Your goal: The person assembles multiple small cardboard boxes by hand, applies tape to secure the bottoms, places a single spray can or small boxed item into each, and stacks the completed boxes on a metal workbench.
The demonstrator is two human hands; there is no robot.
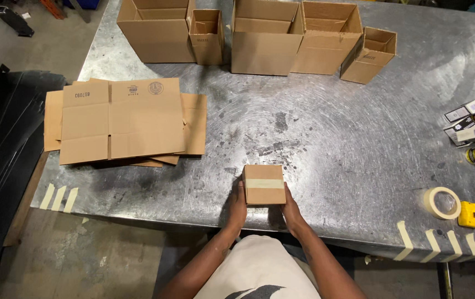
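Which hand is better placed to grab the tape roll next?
Right. The right hand is on the small taped box's right side, nearer the tape roll; the left hand is on the far side.

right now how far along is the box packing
Done: one small brown cardboard box is closed, with a pale tape strip across its top. In hand: the left hand and right hand hold its sides. Left: five open cardboard boxes stand at the back, and a stack of flat cardboard blanks is unfolded.

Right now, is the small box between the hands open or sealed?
Sealed. The small box has its top flaps down with a pale tape strip across them; the left hand and right hand press its sides.
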